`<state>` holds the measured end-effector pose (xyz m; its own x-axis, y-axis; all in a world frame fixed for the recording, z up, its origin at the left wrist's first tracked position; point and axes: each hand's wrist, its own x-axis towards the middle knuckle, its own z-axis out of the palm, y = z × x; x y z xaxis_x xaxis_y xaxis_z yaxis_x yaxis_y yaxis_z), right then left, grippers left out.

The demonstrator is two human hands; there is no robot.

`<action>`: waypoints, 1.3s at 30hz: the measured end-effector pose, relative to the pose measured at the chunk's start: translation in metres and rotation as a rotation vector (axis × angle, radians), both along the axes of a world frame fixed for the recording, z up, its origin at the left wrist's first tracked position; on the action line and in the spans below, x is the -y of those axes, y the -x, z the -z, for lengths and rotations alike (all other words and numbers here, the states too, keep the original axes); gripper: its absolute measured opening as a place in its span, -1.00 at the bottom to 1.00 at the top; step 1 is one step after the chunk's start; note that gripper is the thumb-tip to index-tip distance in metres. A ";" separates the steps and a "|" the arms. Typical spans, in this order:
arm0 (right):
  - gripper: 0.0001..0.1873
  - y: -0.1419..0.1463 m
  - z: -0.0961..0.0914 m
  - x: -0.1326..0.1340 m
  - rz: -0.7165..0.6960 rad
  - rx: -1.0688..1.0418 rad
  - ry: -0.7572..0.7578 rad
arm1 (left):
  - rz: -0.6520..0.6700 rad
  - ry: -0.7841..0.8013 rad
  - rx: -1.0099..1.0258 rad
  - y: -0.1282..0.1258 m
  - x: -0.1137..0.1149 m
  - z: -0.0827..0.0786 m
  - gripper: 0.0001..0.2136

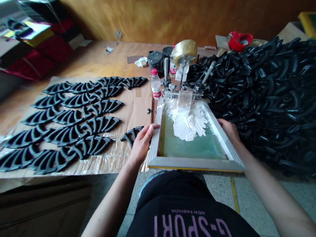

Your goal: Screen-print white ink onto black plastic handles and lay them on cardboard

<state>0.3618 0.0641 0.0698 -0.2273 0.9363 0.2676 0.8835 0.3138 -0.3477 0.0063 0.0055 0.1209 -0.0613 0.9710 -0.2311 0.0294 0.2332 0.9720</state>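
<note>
Fingers of my left hand and right hand clamp 2 sides of the pale wooden green-mesh screen frame. Its long axis runs away from me. A heap of black plastic parts crowds its right edge.

The pale rectangular screen frame looks like matt, smooth metal or painted wood, which I cannot tell, around a fine green mesh smeared with thick glossy white ink. The black fan-shaped ribbed pieces are plastic with a dull sheen, lying on matt brown cardboard patched with shiny clear tape
</note>
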 end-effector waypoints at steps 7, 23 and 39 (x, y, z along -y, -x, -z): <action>-0.38 0.089 -0.038 -0.048 -0.104 0.052 -0.172 | 0.070 0.141 -0.084 0.002 0.009 0.087 -0.32; -0.83 0.087 -0.023 0.013 -0.722 0.256 0.046 | 0.081 0.148 -0.168 0.004 0.004 0.111 -0.38; -0.40 0.099 -0.078 -0.064 -0.197 0.149 -0.086 | 0.037 0.123 -0.022 0.003 0.003 0.023 -0.42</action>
<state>0.2630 0.1280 0.1477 -0.4457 0.8455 0.2942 0.8420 0.5075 -0.1829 0.0037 0.0022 0.0980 -0.0321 0.9370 -0.3479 0.0610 0.3493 0.9350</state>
